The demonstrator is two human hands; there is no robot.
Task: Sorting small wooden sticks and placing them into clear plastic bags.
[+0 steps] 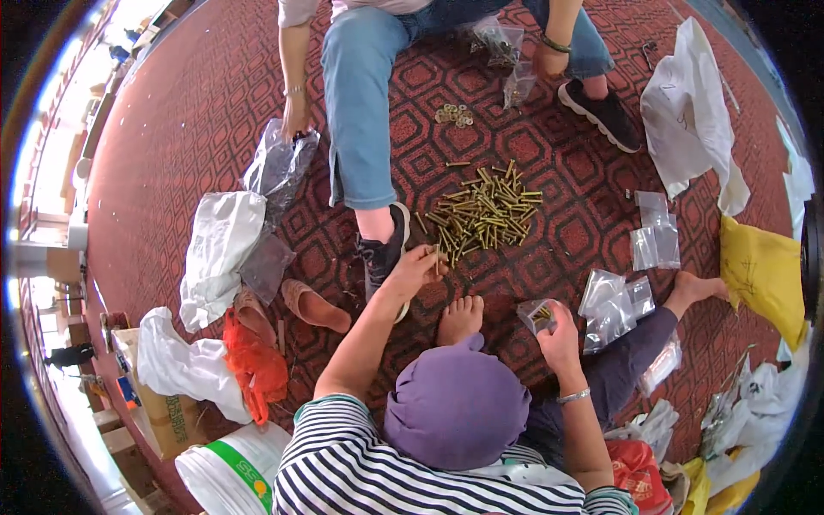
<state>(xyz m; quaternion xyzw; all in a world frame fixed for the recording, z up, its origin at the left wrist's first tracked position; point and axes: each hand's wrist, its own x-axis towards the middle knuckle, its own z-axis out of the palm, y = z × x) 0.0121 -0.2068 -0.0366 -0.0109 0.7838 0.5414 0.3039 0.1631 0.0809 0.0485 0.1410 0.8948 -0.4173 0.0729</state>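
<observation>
A heap of brass-coloured bolts (481,210) lies on the patterned red carpet. At its near edge, my left hand (415,271) is closed, pinching a bolt (439,256) upright between its fingertips; I cannot tell if it holds more. To the right, my right hand (560,337) grips a small clear plastic bag (532,312) with some bolts inside. Several flat clear bags (606,302) lie just right of that hand. Beyond the heap sits a small pile of pale washers (453,115).
Opposite, a co-worker's hand (297,113) touches a grey plastic bag (279,172); their other hand (551,62) is near clear bags of dark hardware (499,41). White sacks (221,245), slippers (313,306) and a red bag (255,365) are left. A yellow sack (764,270) stands right.
</observation>
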